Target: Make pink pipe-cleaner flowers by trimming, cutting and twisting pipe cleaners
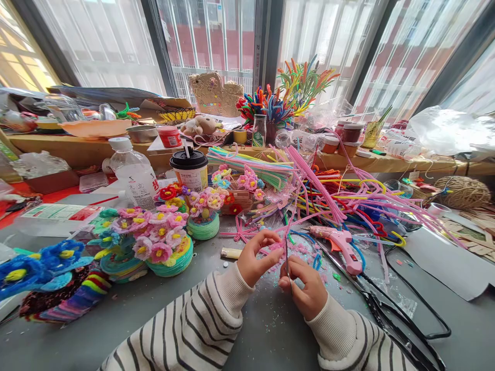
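Observation:
My right hand [305,288] is closed around slim metal scissors [286,255], seen nearly edge-on with the blades pointing up. Just left of the blades, my left hand [257,257] has its fingers curled and seems to pinch a pink pipe cleaner [286,230], though the fingertips partly hide the grip. Pink fluff trimmings [297,248] and pale specks lie on the grey table around both hands. A pink glue gun [342,246] rests to the right of my right hand. Beside my left hand lies a cream-coloured lighter [231,253].
Pipe-cleaner flowers in round pots [170,257] crowd the left. Behind them stand a lidded drink cup [190,172] and a plastic bottle [131,175]. Pink pipe cleaners [317,185] heap up behind my hands. A black cable [429,335] loops at right, near white paper [448,263].

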A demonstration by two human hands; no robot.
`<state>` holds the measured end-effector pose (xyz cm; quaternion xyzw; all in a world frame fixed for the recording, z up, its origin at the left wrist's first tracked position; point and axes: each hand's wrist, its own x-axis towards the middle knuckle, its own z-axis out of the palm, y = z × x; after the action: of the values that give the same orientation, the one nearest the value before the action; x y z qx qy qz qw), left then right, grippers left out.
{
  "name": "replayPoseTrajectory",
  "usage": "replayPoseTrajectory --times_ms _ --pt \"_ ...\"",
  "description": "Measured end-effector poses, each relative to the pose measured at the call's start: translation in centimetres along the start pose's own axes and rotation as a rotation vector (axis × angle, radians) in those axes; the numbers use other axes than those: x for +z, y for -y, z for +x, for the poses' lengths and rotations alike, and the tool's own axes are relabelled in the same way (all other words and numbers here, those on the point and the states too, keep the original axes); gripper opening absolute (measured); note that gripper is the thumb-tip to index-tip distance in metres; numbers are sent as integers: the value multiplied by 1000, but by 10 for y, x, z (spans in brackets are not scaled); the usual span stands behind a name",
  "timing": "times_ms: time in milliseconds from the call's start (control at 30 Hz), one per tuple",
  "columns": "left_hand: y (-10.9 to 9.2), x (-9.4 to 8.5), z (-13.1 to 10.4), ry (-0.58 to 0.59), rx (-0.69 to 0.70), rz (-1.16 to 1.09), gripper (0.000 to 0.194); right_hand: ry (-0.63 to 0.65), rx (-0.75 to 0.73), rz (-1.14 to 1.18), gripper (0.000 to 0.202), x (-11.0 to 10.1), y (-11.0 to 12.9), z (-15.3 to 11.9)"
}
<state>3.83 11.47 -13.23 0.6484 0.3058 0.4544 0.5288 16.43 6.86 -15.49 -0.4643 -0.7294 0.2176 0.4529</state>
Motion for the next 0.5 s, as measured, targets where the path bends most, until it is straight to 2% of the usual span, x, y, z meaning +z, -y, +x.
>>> replayPoseTrajectory --times_ms 200,500 --pt "0 0 -1 53 22 53 8 26 24 14 40 0 1 1" --pt "3 -1 -1 39 -5 14 8 25 52 -70 35 2 -8 -2"
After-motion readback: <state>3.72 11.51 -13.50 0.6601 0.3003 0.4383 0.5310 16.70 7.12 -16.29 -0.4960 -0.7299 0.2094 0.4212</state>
